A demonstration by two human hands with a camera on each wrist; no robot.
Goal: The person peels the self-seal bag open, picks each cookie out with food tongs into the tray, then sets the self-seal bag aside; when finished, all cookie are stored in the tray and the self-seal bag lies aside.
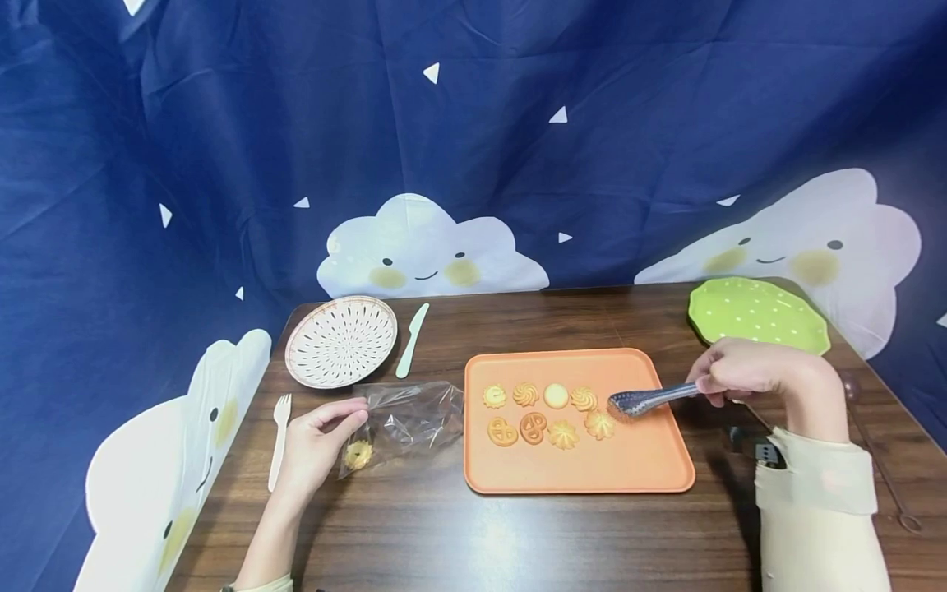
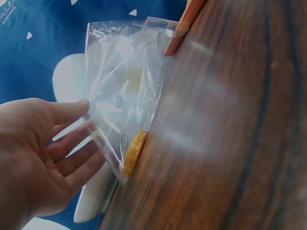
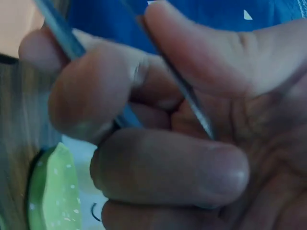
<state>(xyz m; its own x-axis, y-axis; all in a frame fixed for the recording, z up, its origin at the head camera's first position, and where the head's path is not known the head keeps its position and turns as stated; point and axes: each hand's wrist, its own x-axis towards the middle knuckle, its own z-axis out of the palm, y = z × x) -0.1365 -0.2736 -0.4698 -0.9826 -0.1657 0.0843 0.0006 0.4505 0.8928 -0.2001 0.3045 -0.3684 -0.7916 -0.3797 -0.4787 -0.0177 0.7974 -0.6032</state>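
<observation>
My left hand (image 1: 311, 444) pinches the edge of a clear plastic bag (image 1: 418, 419) between thumb and fingers. Inside the bag's near left corner lies one ring-shaped cookie (image 1: 358, 454); the left wrist view shows this yellow cookie (image 2: 134, 152) low in the bag (image 2: 122, 81). Metal tongs (image 1: 654, 400) are held by my right hand (image 1: 747, 368), fingers wrapped around the two arms (image 3: 184, 88). Their tips reach over an orange tray (image 1: 577, 477), just right of a star-shaped cookie (image 1: 599, 424). Several cookies and pretzel shapes (image 1: 533, 426) lie there in two rows.
At the back left stand a white patterned plate (image 1: 342, 341) and a pale green knife (image 1: 412, 341). A white fork (image 1: 279, 440) lies left of my left hand. Behind my right hand is a green dotted plate (image 1: 758, 316); a thin metal rod (image 1: 884, 477) lies at the right.
</observation>
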